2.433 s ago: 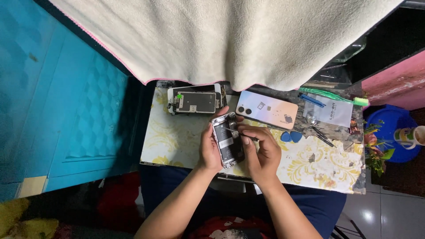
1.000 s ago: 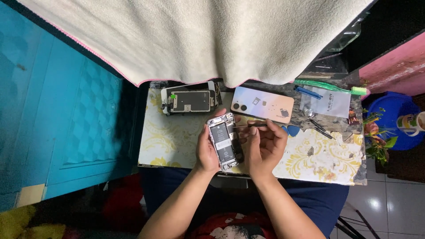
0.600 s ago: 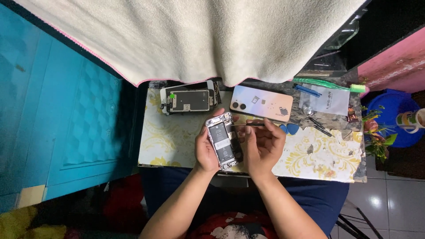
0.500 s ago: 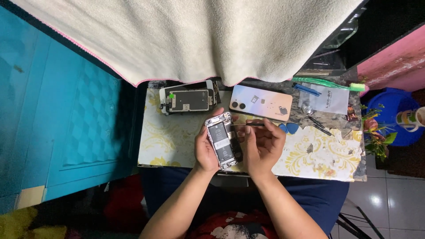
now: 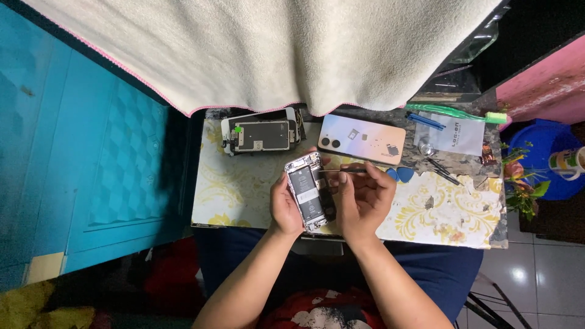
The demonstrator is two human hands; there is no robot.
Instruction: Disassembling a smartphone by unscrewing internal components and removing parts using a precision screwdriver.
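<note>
Opened phone worked on over a small table

Head view: the phone (image 5: pixel 310 191) (back off, insides showing) is gripped by the left hand (image 5: pixel 285 207) above the table (image 5: pixel 244 183); a thin tool (image 5: pixel 341 171) is pinched in the right hand (image 5: pixel 363 200), its tip at the phone's upper edge.

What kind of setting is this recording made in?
Probably a small phone-repair bench, perhaps in a home. The left hand holds an opened phone, the right hand a thin tool; a detached screen assembly, a phone back and picks lie on the patterned table.
</note>
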